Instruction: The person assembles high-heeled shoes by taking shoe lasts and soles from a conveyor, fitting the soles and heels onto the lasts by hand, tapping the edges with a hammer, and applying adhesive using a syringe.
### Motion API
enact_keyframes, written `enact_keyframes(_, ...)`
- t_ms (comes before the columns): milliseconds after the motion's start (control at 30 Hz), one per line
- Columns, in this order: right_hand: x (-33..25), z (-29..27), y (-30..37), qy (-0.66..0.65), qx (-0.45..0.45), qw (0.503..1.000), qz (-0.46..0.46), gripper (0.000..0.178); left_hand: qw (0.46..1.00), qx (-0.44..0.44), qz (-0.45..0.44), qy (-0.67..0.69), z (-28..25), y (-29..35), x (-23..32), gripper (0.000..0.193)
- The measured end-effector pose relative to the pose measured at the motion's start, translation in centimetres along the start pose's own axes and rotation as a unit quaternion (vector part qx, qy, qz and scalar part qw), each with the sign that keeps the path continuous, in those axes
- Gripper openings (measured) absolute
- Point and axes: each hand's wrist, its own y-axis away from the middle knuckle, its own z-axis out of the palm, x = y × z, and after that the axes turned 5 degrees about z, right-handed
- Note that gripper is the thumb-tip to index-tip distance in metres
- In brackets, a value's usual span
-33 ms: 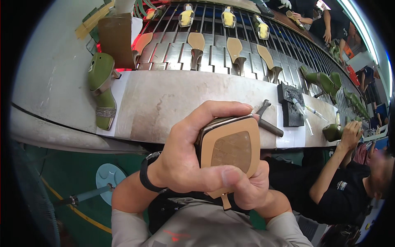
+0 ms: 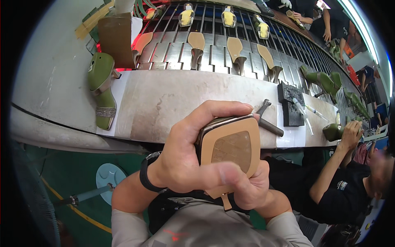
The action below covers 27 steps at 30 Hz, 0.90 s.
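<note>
Close in front of my body I hold a shoe [image 2: 232,142], its tan sole turned up toward me. The sole carries a brown, glossy inset panel, and its side edge looks dark. My left hand [image 2: 185,156] wraps round the left side, fingers over the far edge, and its thumb, blurred, lies across the near part of the sole. My right hand [image 2: 255,189] grips the near right side from below, its fingers partly hidden. A narrow tan piece [image 2: 226,201] sticks out below the sole. Beyond the hands, a hammer-like tool [image 2: 269,123] lies on the worktop.
A green sandal [image 2: 103,90] lies on white paper at the left of the worktop [image 2: 173,94]. A black block [image 2: 290,105] and syringes [image 2: 304,113] are at the right. Behind, a conveyor [image 2: 164,53] carries soles with heels [image 2: 196,45]. A co-worker's hands [image 2: 349,133] handle a green shoe.
My left thumb has shifted slightly over the sole and is now more blurred. The shoe and my right hand look the same.
</note>
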Motion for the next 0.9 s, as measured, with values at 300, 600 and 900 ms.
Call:
enact_keyframes(300,-1.2,-0.6,-0.7,-0.111,-0.019,0.993,0.047,0.03,0.997,0.012,-0.073,0.037,-0.2,-1.2,0.5,0.078)
enact_keyframes(600,-2.2,-0.9,-1.8,-0.05,0.01,0.998,0.027,0.037,0.996,0.015,-0.056,0.065,-0.4,-2.7,0.0,0.065)
enact_keyframes(900,-3.6,-3.3,-5.0,-0.043,0.069,0.994,0.068,0.042,0.998,-0.048,-0.001,0.028,-3.6,-6.3,-2.7,0.064)
